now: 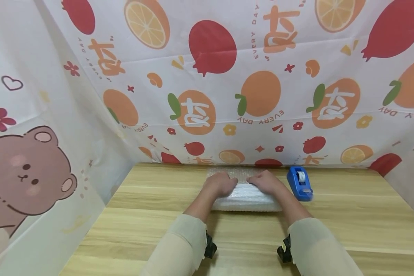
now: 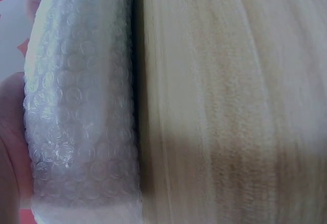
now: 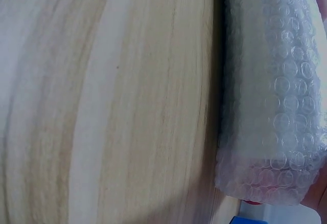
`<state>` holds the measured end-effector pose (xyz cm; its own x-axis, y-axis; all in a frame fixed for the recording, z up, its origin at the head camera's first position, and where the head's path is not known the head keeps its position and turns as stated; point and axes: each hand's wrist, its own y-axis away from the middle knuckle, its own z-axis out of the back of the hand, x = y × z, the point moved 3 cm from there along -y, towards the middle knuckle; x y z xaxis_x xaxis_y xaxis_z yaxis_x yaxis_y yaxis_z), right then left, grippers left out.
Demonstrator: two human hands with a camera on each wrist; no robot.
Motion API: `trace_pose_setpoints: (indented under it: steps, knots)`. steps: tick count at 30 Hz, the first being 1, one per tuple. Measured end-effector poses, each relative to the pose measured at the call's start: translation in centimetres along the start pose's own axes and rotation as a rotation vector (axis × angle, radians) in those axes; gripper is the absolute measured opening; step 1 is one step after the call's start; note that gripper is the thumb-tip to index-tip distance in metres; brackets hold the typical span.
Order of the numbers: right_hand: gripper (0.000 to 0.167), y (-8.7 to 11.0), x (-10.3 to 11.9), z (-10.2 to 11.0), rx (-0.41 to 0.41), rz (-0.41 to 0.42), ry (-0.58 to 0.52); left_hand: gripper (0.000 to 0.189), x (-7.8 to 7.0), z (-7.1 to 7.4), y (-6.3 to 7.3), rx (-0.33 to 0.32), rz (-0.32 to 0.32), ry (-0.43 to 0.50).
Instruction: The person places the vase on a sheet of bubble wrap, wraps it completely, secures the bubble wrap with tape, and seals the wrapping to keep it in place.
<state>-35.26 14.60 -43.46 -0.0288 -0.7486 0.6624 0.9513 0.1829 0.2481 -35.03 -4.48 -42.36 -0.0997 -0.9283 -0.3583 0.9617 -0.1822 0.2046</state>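
Bubble-wrap bundle (image 1: 246,199) on the bench (image 1: 141,214), as I view it remotely via head & wrist cams. Wrapping is, I judge, well along: most of the film appears rolled up, w/ a flat flap (image 1: 242,175) btwn and just beyond the L hand (image 1: 222,184) & R hand (image 1: 267,182) apparently not yet taken up. Sealing also seems left to do: I see no tape on the visible faces, & the blue tape dispenser (image 1: 298,188) stands to the right of the R hand, apart from it. The bundle lies directly under & nearside of both hands, long axis running L–R. It looks whitish, translucent & glossy, w/ rounded bubbles outward along its near side; I can't make out the contents. Both hands, set apart, hold its far part w/ fingers curled; fingertips are hidden, so I can't tell the exact grip.
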Motion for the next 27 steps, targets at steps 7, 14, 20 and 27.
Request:
trace_pose_setpoints:
  steps: [7,14,20,27]
  knots:
    - [0.049,-0.02,0.05,-0.5,0.002,-0.012,-0.014,0.06,0.53,-0.17,0.07,0.007,0.009,0.001]
    - [0.051,-0.06,0.27,-0.59,-0.004,-0.025,-0.029,0.06,0.72,0.08,0.17,0.005,0.004,-0.003]
    - [0.051,0.04,0.42,-0.65,0.004,-0.015,-0.023,0.059,0.81,0.05,0.21,0.015,0.009,-0.011]
    - [0.048,-0.09,0.92,-0.07,-0.033,0.051,0.145,0.059,0.04,-0.21,0.0,0.029,-0.005,0.004]
